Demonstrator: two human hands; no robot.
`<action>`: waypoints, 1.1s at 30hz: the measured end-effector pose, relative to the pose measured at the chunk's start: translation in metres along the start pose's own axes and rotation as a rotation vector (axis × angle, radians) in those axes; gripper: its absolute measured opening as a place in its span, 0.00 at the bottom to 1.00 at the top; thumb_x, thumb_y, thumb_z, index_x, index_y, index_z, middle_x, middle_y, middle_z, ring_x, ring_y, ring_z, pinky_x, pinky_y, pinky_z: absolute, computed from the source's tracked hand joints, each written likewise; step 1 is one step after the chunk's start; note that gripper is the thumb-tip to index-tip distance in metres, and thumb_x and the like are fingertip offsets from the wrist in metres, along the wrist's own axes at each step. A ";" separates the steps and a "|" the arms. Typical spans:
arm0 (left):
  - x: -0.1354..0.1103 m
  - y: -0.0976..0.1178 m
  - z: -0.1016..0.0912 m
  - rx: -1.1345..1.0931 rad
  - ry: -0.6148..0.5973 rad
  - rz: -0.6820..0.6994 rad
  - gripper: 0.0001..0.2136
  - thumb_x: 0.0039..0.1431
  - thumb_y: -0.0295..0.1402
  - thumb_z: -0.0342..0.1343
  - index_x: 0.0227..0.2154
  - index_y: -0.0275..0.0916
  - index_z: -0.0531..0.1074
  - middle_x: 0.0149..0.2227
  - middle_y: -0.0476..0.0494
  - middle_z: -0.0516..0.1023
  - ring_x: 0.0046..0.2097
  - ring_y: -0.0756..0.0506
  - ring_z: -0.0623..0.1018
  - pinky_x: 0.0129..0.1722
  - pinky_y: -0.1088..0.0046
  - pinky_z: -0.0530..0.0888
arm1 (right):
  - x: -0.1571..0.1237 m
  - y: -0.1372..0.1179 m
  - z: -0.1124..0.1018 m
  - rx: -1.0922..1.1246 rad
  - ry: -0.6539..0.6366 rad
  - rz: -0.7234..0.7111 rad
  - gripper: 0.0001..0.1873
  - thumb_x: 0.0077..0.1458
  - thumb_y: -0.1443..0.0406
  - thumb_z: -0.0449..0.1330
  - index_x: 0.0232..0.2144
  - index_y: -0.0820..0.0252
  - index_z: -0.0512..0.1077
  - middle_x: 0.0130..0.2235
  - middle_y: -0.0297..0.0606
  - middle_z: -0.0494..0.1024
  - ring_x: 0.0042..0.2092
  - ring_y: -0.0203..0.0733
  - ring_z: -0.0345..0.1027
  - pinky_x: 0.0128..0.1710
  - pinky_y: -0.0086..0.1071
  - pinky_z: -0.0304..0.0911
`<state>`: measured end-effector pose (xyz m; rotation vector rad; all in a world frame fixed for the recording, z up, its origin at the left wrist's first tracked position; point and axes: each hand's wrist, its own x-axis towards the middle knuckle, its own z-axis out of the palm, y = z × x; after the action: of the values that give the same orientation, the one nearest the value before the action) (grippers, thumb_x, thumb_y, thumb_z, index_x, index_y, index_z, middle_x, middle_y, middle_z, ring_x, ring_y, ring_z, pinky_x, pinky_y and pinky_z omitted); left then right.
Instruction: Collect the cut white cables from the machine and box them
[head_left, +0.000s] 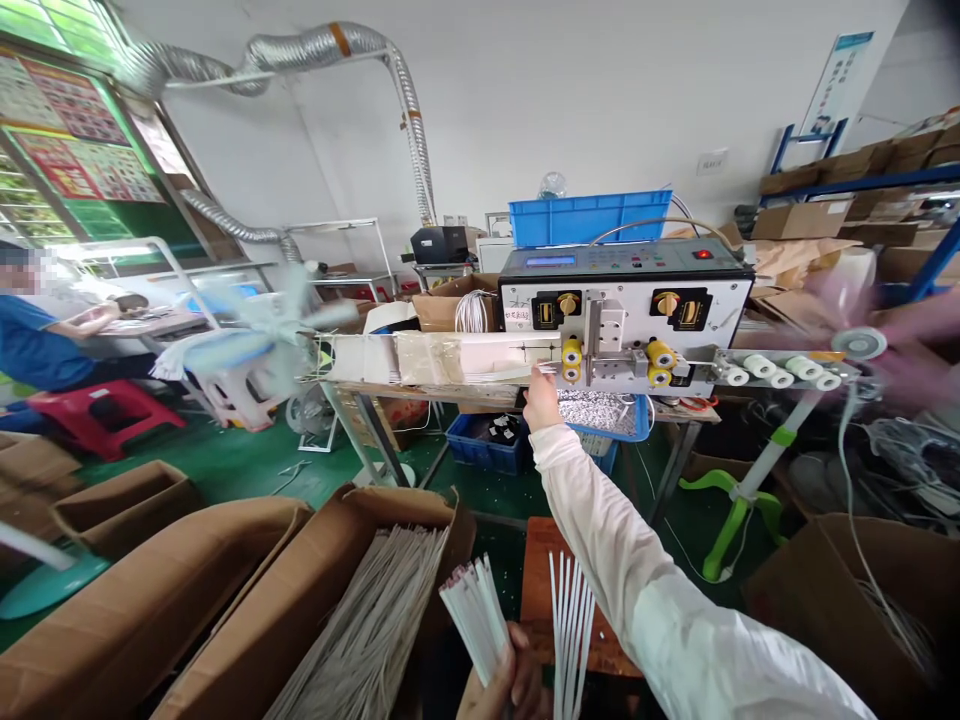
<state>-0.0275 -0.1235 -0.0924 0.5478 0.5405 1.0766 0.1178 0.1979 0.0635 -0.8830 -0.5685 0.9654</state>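
In the lower middle, my left hand (510,675) is closed around a bundle of cut white wires (474,607), their ends fanning upward. My right arm, in a white sleeve, stretches forward to the wire cutting machine (626,300). At its outlet my right hand (541,400) is closed, with white wire ends (546,368) at the fingertips, beside the long clear chute (427,357). More white wires (571,610) stand just right of my left hand, in front of a reddish-brown wooden surface (540,540).
An open carton (442,500) full of long wires stands at lower left. Blue bins (487,445) sit under the bench. Blurred fans (859,343) flank the machine, one on a green-footed stand (742,500). A person in blue (34,340) sits at far left.
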 end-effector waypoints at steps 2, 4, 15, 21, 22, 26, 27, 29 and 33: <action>0.000 0.001 0.000 -0.017 -0.038 0.004 0.15 0.49 0.49 0.67 0.31 0.44 0.74 0.18 0.55 0.52 0.18 0.56 0.51 0.21 0.75 0.56 | -0.005 -0.004 0.003 -0.004 0.031 -0.007 0.15 0.61 0.56 0.52 0.47 0.56 0.67 0.47 0.38 0.75 0.49 0.36 0.68 0.45 0.28 0.66; 0.000 0.003 0.001 -0.036 -0.063 0.007 0.17 0.50 0.48 0.67 0.32 0.43 0.73 0.19 0.56 0.54 0.19 0.57 0.52 0.21 0.76 0.56 | -0.017 -0.005 0.000 -0.021 0.042 -0.068 0.17 0.61 0.55 0.52 0.46 0.58 0.69 0.50 0.40 0.75 0.53 0.38 0.66 0.50 0.31 0.64; 0.006 0.039 0.036 0.074 0.191 0.113 0.20 0.47 0.43 0.71 0.31 0.37 0.68 0.22 0.55 0.61 0.22 0.57 0.58 0.23 0.78 0.56 | -0.156 -0.066 -0.130 -0.585 -1.280 -0.264 0.24 0.68 0.51 0.49 0.39 0.61 0.77 0.37 0.41 0.81 0.36 0.38 0.74 0.41 0.32 0.69; 0.036 0.018 0.068 0.141 0.245 0.011 0.24 0.38 0.46 0.74 0.29 0.34 0.70 0.23 0.49 0.71 0.24 0.51 0.71 0.27 0.75 0.68 | -0.184 -0.094 -0.158 -0.600 -1.472 0.071 0.22 0.67 0.51 0.51 0.38 0.60 0.76 0.36 0.39 0.82 0.35 0.40 0.76 0.35 0.30 0.70; 0.039 0.011 0.072 0.136 0.248 -0.008 0.25 0.36 0.47 0.75 0.29 0.34 0.71 0.23 0.48 0.73 0.26 0.49 0.73 0.29 0.73 0.70 | -0.184 -0.094 -0.160 -0.611 -1.445 0.117 0.22 0.66 0.51 0.51 0.37 0.60 0.76 0.36 0.39 0.82 0.34 0.40 0.76 0.33 0.30 0.70; 0.045 -0.013 0.090 0.062 0.200 -0.077 0.27 0.36 0.47 0.75 0.35 0.35 0.73 0.26 0.46 0.76 0.28 0.45 0.77 0.33 0.68 0.75 | -0.176 -0.089 -0.176 -0.674 -1.323 0.105 0.21 0.65 0.52 0.52 0.34 0.61 0.75 0.34 0.39 0.81 0.34 0.41 0.75 0.32 0.30 0.69; 0.045 -0.017 0.093 0.055 0.193 -0.093 0.26 0.38 0.46 0.75 0.36 0.35 0.74 0.27 0.45 0.77 0.28 0.45 0.77 0.33 0.67 0.75 | -0.172 -0.087 -0.181 -0.705 -1.289 0.057 0.21 0.66 0.52 0.51 0.33 0.61 0.75 0.34 0.39 0.80 0.35 0.41 0.75 0.35 0.31 0.69; 0.044 -0.022 0.097 0.061 0.177 -0.135 0.25 0.41 0.44 0.74 0.38 0.34 0.74 0.29 0.42 0.79 0.29 0.44 0.78 0.32 0.68 0.76 | -0.165 -0.081 -0.192 -0.778 -1.191 -0.082 0.20 0.66 0.54 0.51 0.33 0.61 0.74 0.36 0.40 0.79 0.38 0.42 0.73 0.42 0.35 0.68; 0.042 -0.024 0.101 0.096 0.137 -0.170 0.24 0.47 0.45 0.70 0.40 0.31 0.75 0.30 0.39 0.80 0.27 0.46 0.77 0.30 0.71 0.74 | -0.156 -0.065 -0.210 -0.793 -1.002 -0.247 0.16 0.64 0.55 0.54 0.38 0.60 0.75 0.53 0.45 0.71 0.55 0.46 0.66 0.58 0.40 0.60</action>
<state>0.0698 -0.1089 -0.0391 0.5047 0.7493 0.9341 0.2323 -0.0378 -0.0001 -0.9311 -1.9653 0.9134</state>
